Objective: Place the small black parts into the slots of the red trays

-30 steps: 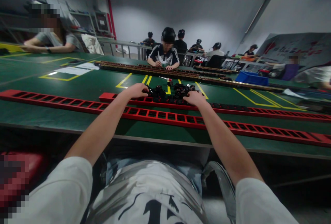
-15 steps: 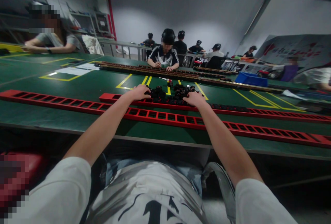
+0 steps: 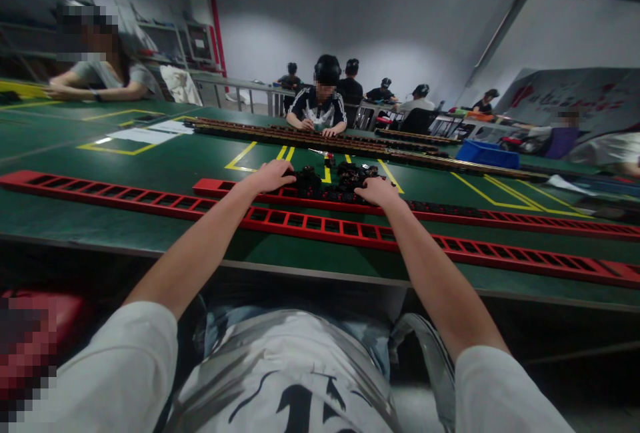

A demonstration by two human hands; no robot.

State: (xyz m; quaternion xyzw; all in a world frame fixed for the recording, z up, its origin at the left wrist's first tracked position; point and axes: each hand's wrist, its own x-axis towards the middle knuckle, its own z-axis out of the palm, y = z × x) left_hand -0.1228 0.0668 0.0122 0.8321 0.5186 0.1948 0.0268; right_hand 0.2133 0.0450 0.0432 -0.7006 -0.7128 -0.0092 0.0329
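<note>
My left hand (image 3: 273, 176) lies at the left end of a heap of small black parts (image 3: 309, 180), its fingers curled and closed against some of them. On the other side, my right hand (image 3: 377, 190) has its fingers bent and closed at a second cluster of black parts (image 3: 351, 174). What exactly each hand grips is too small and dark to make out. Under both hands runs a red slotted strip (image 3: 213, 186), with a row of black pieces (image 3: 440, 208) seated in its slots to the right.
A longer red slotted strip (image 3: 165, 205) lies nearer me, below my forearms. Beyond the heaps is a red-handled tool (image 3: 328, 155). Long brown-and-black strips (image 3: 280, 134) cross the green table (image 3: 200, 160). A blue bin (image 3: 487, 154) stands right; a co-worker (image 3: 317, 110) sits opposite.
My left hand has shifted very slightly right and up against the black parts. My right hand stays almost where it was. The whole view has tilted a little.
</note>
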